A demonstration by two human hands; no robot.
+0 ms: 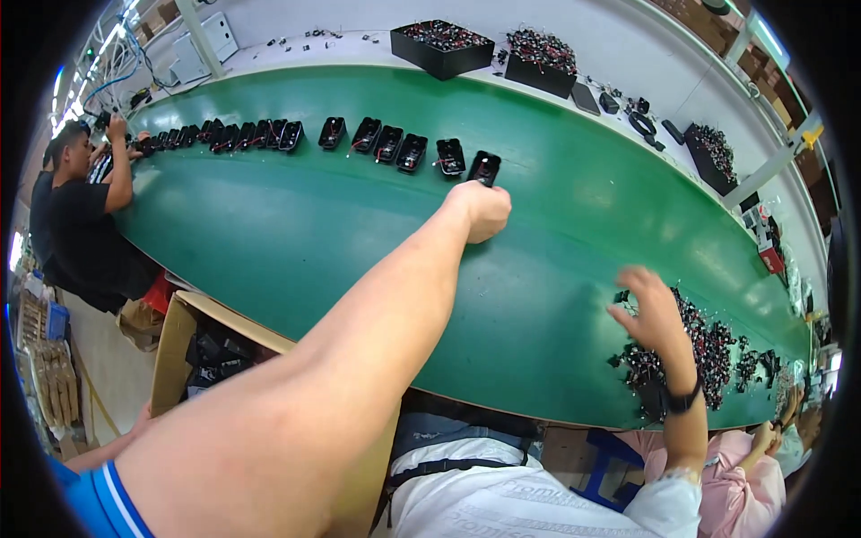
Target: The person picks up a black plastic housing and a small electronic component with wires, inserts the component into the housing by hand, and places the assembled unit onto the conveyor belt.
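My right hand [656, 316], with a dark band at the wrist, is over the left edge of a heap of small black parts with red and white wires [708, 350]. Its thumb and fingers are spread, and I see nothing held. My left hand is not in view; a large bare forearm crosses that side. That arm, in a blue striped sleeve unlike my white one, looks like a co-worker's. The co-worker's fist [487, 212] grips a black open plastic housing [485, 167] at the row's right end. More such housings [412, 152] stand leftward in the row, wires inside.
A green table [538, 296] curves across the view. Black bins of wired parts [441, 49] stand on the white ledge behind. An open cardboard box [175, 354] with black pieces is at the lower left. People sit at both ends, one in black [85, 211].
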